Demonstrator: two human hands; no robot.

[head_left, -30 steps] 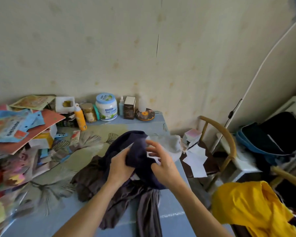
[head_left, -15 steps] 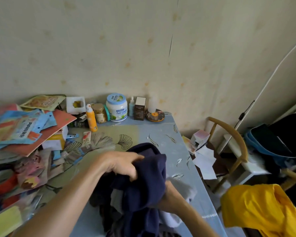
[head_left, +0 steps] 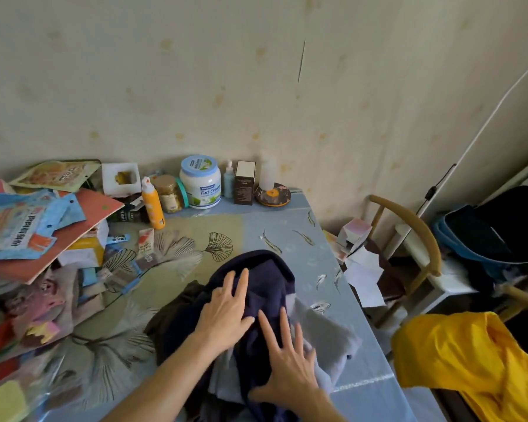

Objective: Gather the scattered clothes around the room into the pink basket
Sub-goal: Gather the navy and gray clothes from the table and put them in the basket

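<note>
A heap of clothes lies on the table [head_left: 281, 226]: a navy garment [head_left: 265, 281] on top, a pale grey one [head_left: 326, 333] under its right side, a dark brown one [head_left: 171, 315] at its left. My left hand [head_left: 226, 309] rests flat on the navy garment with fingers spread. My right hand [head_left: 287, 360] lies flat on the heap nearer me, fingers apart. Neither hand grips cloth. A yellow garment [head_left: 470, 360] hangs over a chair at the lower right. The pink basket is not in view.
Jars, bottles and a large white tub [head_left: 200, 182] line the wall edge of the table. Books and packets [head_left: 34, 220] pile up on its left half. A wooden chair [head_left: 409, 233] with papers stands right of the table, a blue and black bag [head_left: 485, 236] beyond it.
Both hands were clutching and bundling the navy garment; now the bundle sits on the table and both hands lie open and flat on top of it.
</note>
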